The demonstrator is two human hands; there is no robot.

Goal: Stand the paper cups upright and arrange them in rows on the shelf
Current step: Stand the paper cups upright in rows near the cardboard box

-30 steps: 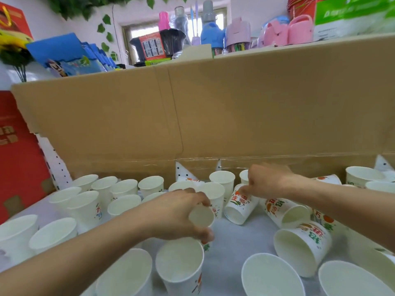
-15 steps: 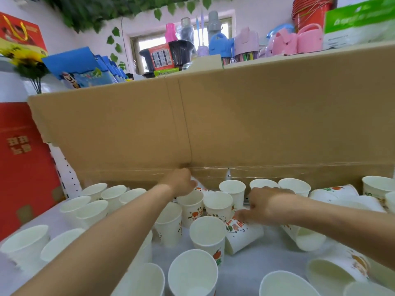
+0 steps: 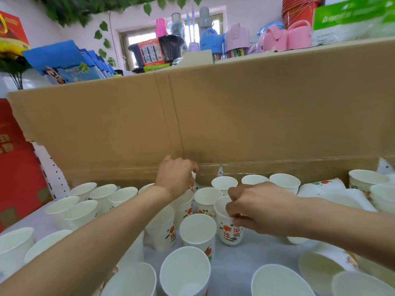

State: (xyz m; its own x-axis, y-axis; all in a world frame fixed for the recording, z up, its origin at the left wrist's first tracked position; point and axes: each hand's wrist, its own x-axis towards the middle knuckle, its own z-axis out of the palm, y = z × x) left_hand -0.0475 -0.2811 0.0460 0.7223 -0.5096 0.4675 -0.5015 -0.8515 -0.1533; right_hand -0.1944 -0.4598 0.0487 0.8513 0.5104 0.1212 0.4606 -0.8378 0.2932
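- nearest the camera, upright paper cups are standing mouth-up in a loose cluster on the pale shelf; at lower right a tipped cup is lying on its side, waiting to be set up.
- the right hand is reaching in from the right, its grip pinching the rim of a printed cup, which is standing upright just beside the middle cups.
- that cup is carrying an orange fruit picture and red chinese characters; they are too small to read with any certainty.
- farther back, the left hand is stretching to the rear row, fingers curling down over a back cup that is mostly hidden; i cannot tell whether the grip is closing on it.
- judging by this, the step in hand is seating two cups into the middle rows; the next move is likely calling for a gentle release, then a reach to the fallen cups lying at far right.
- behind everything, a cardboard sheet is rising as a back wall.
- above it, a green pack is showing pale, blurred lettering, and a red box at left is showing gold characters i cannot make out.
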